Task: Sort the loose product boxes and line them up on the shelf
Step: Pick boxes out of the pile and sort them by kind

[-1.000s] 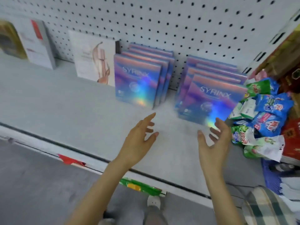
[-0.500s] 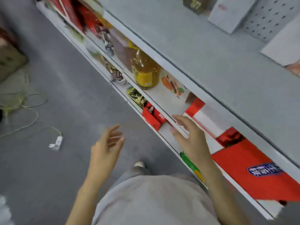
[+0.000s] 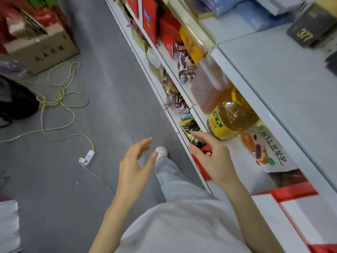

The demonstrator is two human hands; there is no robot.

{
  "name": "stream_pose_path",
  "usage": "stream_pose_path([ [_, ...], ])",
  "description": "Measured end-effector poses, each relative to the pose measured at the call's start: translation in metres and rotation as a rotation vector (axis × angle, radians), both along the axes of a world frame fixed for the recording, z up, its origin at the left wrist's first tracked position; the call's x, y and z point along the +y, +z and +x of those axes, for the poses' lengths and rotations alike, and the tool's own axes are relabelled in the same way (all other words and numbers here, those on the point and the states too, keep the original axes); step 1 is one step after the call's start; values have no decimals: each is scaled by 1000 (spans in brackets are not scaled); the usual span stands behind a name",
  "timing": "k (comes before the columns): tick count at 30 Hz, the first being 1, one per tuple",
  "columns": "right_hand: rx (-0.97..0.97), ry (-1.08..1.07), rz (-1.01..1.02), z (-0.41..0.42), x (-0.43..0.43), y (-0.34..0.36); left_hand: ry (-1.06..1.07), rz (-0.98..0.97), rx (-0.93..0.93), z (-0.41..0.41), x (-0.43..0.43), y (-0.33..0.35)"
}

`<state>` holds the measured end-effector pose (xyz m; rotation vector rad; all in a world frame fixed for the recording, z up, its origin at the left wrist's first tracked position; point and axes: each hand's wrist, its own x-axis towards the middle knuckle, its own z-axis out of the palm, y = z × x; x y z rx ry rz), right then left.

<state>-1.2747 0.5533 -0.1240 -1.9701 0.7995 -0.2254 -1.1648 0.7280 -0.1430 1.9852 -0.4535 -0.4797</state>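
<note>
Both left hand (image 3: 135,168) and right hand (image 3: 214,158) hover empty beside the shelf (image 3: 273,79)

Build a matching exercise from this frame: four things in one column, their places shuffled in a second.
Things
1. oil bottle
2. cardboard box
3. dark box marked 377
4. white power strip

Places
A. on the floor, at the end of the yellow-green cable
B. on the top shelf, towards its far end
C. on the floor, far left of the aisle
D. on the lower shelf, partly under the top shelf's edge

Pairs: 1-D, 2-C, 3-B, 4-A
</note>
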Motion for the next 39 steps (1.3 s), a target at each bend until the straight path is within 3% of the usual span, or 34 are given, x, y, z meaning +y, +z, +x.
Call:
stream_pose_path([
  [5,34,121,-29,131,-50,-13,76,17,2,124,-33,-16],
  [14,7,191,-92,349,-122,33,109,-17,-98,348,-99,25],
  [18,36,96,-47,422,-141,20,31,9,-1,413,-123,0],
  [23,43,-93,8,512,-148,-4,-301,122,24,522,-142,-12],
  [32,12,-294,35,654,-180,22,-443,183,-312,771,-236,37],
  [39,-49,-453,-6,713,-254,24,-552,6,-213,816,-341,33],
])
